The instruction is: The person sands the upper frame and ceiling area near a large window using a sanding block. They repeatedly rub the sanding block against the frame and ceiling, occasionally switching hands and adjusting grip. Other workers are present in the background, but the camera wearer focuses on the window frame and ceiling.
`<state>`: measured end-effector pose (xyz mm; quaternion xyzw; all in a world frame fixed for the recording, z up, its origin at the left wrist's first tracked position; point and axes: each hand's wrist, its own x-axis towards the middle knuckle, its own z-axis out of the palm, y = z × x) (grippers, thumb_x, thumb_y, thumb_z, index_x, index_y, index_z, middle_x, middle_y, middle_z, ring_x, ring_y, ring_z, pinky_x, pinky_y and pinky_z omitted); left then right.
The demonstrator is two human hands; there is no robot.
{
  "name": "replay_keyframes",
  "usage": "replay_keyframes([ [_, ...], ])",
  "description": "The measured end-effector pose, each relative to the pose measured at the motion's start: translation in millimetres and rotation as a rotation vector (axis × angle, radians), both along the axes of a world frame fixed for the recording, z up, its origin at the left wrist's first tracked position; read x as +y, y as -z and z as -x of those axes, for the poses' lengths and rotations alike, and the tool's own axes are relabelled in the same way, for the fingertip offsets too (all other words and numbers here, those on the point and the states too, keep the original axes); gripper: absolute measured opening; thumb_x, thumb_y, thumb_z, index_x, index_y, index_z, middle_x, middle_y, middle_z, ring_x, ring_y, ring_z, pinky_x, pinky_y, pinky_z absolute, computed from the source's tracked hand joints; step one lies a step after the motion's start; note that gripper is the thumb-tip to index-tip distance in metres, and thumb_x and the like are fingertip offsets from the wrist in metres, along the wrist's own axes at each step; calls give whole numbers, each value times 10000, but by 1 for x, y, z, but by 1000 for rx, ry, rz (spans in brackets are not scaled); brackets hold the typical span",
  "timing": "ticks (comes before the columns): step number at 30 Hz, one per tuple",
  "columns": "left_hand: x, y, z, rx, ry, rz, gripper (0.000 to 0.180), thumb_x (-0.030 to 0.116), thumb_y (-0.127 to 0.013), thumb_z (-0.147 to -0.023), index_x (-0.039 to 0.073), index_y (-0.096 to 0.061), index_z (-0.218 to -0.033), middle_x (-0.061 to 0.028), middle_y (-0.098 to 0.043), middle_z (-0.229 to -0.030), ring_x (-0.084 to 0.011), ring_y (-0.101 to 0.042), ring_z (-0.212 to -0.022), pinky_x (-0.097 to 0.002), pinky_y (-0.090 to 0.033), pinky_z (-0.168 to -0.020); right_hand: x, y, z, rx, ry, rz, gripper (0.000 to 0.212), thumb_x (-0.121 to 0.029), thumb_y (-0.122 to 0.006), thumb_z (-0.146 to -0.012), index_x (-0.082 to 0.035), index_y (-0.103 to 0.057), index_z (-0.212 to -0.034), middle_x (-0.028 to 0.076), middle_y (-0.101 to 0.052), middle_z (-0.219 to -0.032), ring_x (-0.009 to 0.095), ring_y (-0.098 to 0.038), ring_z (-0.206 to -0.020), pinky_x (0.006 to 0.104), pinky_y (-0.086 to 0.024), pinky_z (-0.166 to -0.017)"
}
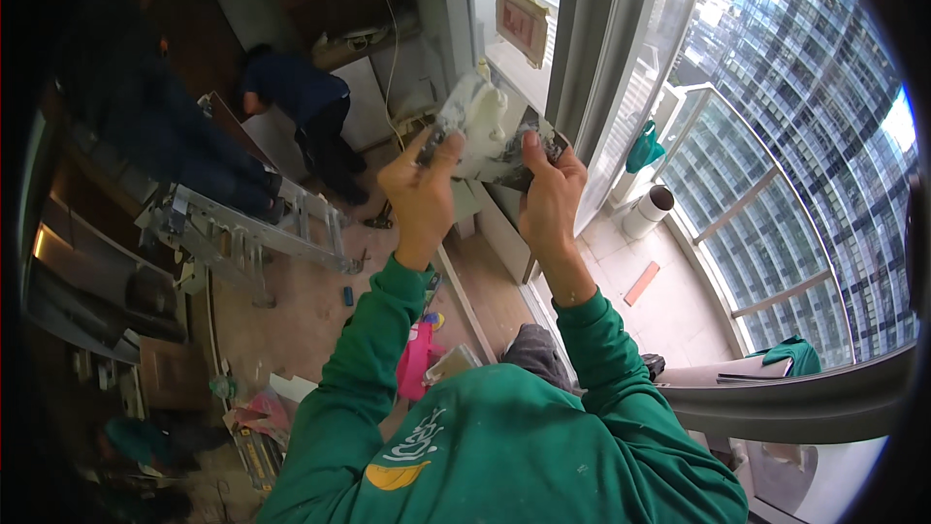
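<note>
Both my hands are raised in front of me, in green sleeves. My left hand (425, 185) is closed on the edge of a flat, pale plate (452, 115), its thumb on top. A thick lump of white paste (488, 115), like putty, lies on the plate. My right hand (555, 187) pinches a dark, flat scraper-like blade (549, 139) smeared with the same paste. The two flat pieces meet or overlap between my hands; the smears hide where one ends. Their handles, if any, are hidden by my fingers.
At left stands an aluminium stepladder (247, 233) with a person on it; another person in dark blue (296, 88) bends beyond. A cable (392, 59) hangs down. At right are a window frame (606, 30), a white cylinder (647, 213) and a balcony railing (766, 180). A pink bag (415, 361) lies below.
</note>
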<state>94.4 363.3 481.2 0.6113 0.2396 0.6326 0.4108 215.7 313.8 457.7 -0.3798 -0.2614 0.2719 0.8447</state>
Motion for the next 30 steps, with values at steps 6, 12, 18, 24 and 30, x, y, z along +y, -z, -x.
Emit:
replay_keyframes([
  [6,-1,34,6,345,-199,-461,236,212,-672,-887,-18,-678,-942,-166,-660,-785,-339,-597,-689,-401,-447,-654,-16,-29,-24,-240,143,-11,120,-118,-678,-884,-5,-643,-903,-22,-619,-772,41,-515,-650,212,-416,-563],
  [12,16,43,33,-208,451,620,257,287,-602,-941,54,-636,-1044,-46,-676,-879,-184,-654,-805,-328,-496,-622,-65,-47,4,-667,157,-122,233,-25,-592,-899,-9,-659,-1122,107,-649,-1052,137,-629,-868,272,-494,-745],
  [18,-22,16,1,-320,744,870,287,271,-534,-975,48,-581,-1149,-59,-655,-1025,-186,-654,-925,-321,-542,-759,-58,-4,21,-900,309,-135,396,73,-579,-855,-90,-641,-1210,190,-485,-1330,339,-581,-1163,358,-495,-928],
  [24,-7,10,10,-340,687,816,301,254,-510,-992,15,-568,-1166,-84,-642,-1090,-206,-635,-1004,-343,-517,-879,-81,-10,17,-1041,354,180,394,-2,-609,-851,-205,-669,-1183,193,-506,-1299,373,-603,-1097,402,-526,-879],
  [30,5,-1,29,-315,662,737,288,255,-559,-972,20,-600,-1133,-80,-659,-1067,-217,-638,-996,-353,-507,-903,-94,13,-13,-1192,219,298,373,-86,-617,-834,-249,-669,-1166,143,-493,-1296,338,-641,-908,431,-513,-789],
])
